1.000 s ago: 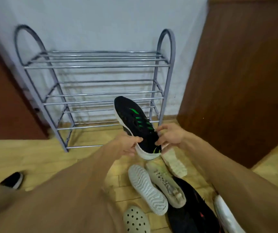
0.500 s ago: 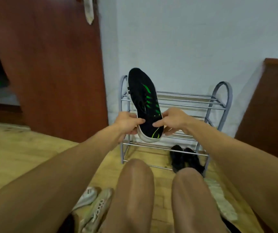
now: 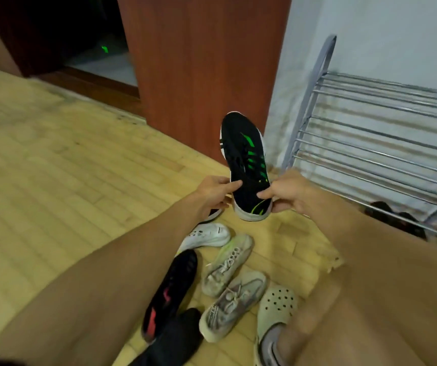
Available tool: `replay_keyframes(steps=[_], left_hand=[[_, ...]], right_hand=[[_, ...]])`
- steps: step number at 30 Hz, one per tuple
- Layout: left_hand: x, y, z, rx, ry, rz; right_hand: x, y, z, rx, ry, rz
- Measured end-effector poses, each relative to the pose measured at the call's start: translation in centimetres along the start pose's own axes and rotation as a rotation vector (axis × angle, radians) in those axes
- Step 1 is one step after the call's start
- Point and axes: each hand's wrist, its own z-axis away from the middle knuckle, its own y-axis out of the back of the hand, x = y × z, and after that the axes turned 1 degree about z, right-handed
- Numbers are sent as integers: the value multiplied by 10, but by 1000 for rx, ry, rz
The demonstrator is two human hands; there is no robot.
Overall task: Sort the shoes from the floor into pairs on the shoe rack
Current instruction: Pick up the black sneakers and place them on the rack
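Here, pinched from both sides at its heel end: the black sneaker with green stripes (image 3: 246,157). On its left edge, fingers (image 3: 231,184) of the left hand (image 3: 212,192), thumb laid across the upper, the rest curled underneath and mostly out of sight. On its right edge, fingers (image 3: 264,193) of the right hand (image 3: 289,192), thumb and forefinger closed on the rim just above the white sole. Nothing else in either grip.

Held clear of the wooden floor (image 3: 53,180), toe pointing up and away, upper turned toward the camera. Placed in front of the brown wooden panel (image 3: 204,62) and just left of the shoe rack (image 3: 370,143), apart from its bars. Low in the rack, behind the bars, a pair of dark shoes (image 3: 396,220); which tier, hard to tell.

Below the hands, scattered on the floor: a white shoe (image 3: 204,235) nearest the left wrist; beside it a pale laced sneaker (image 3: 228,262); lower, a grey laced sneaker (image 3: 234,305); just right of that, a pale clog with holes (image 3: 278,305); to the left, a black shoe with red marks (image 3: 171,291); at the bottom edge, another black shoe (image 3: 175,336), partly hidden by the left forearm. Under the left hand, a sliver of one more dark shoe (image 3: 214,215), mostly hidden.
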Motion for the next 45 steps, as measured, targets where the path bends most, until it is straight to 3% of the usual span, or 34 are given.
replay_keyframes(steps=[3,15,20,25,28,31,33,37,45], left_hand=[[-34,16,-14,-7,71,1],[-181,81,-99,309,540,-183],[-210,90,-146,466,605,-206],[-226,84,-182,642,706,-59],[-234,81,-194,729,695,-19],[-232,83,-195,784,697,-39],[-226,81,-190,772,738,16],[-214,70,-178,583,782,88],[-173,32,-150,406,650,158]], right_hand=[[23,-30,-25,-30,-100,-55],[125,-98,-137,-113,-354,-26],[165,-110,-166,-53,-396,19],[203,-108,-178,-201,-493,24],[211,-99,-177,-245,-425,200],[214,-94,-174,-254,-403,195],[213,-90,-173,-242,-422,108],[208,-80,-164,-223,-453,70],[180,-39,-136,-142,-511,-6]])
